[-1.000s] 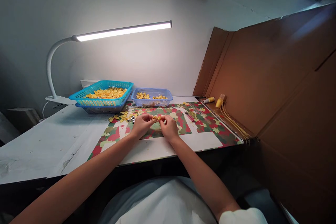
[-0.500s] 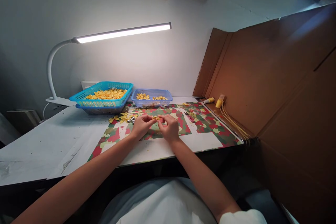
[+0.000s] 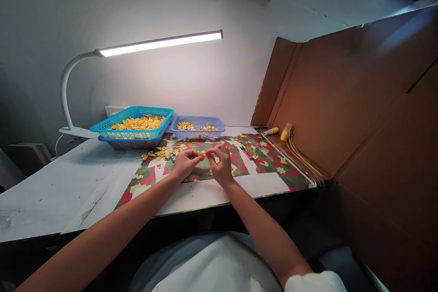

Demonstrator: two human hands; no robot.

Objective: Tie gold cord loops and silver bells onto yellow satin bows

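Note:
My left hand [image 3: 185, 164] is closed, its thumb and fingers pinching a small yellow ribbon bow [image 3: 202, 153] above the patterned mat [image 3: 219, 171]. From the other side, my right hand [image 3: 221, 164] grips the same bow between thumb and forefinger. Fingertips cover much of the bow, so its exact shape is hard to make out. Just left of my left hand lie several loose yellow bows [image 3: 160, 153] and a small pile of shiny silvery pieces [image 3: 171, 157].
Yellow pieces fill a turquoise basket [image 3: 132, 133] stacked on a blue one; a smaller blue basket [image 3: 197, 134] holds more. Pink-handled snips [image 3: 247, 152], thread spools [image 3: 271, 131] and yellow cords [image 3: 306, 159] lie to the right. A cardboard panel [image 3: 342, 100] and a lit lamp [image 3: 160, 44] stand around.
The fingers of my right hand have shifted on the bow, and its forefinger now reaches straighter and higher. My left hand has stayed nearly in place.

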